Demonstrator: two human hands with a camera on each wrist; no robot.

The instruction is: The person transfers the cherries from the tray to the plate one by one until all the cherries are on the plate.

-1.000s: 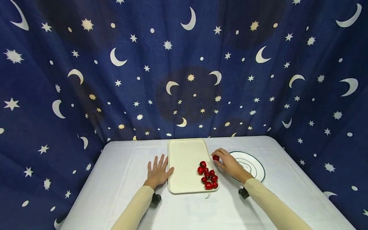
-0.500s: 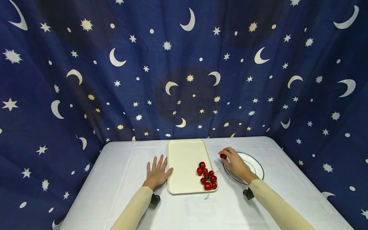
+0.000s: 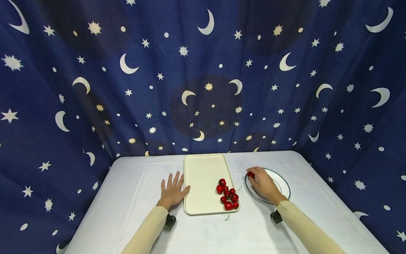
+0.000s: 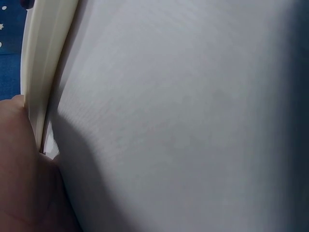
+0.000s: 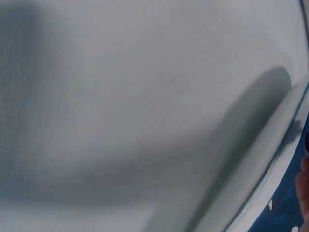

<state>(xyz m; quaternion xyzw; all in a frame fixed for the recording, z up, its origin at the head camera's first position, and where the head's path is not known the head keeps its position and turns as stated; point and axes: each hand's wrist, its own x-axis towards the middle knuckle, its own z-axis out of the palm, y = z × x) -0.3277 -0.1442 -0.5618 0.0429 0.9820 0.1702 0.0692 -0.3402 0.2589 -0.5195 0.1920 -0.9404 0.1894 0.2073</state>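
Note:
In the head view my right hand (image 3: 264, 184) pinches a dark red cherry (image 3: 251, 175) over the left side of a white plate (image 3: 283, 182) with a dark green rim line. The fingers hide part of that cherry. At the edge of the right wrist view, only a sliver of the cherry (image 5: 307, 143) shows above the plate's rim (image 5: 270, 169). My left hand (image 3: 172, 192) lies with spread, straight fingers beside a cream tray (image 3: 203, 176), its thumb at the tray's left edge. Several cherries (image 3: 226, 193) cluster in the tray's near right part.
A white cloth covers the table (image 3: 209, 234). One cherry stem hangs over the tray's front edge, and another sticks out past its right edge. Behind and beside the table hangs a dark blue curtain (image 3: 142, 106) with moons and stars.
My right hand has carried the cherry rightward, from beside the tray's right edge to above the plate. The left hand stays in place by the tray.

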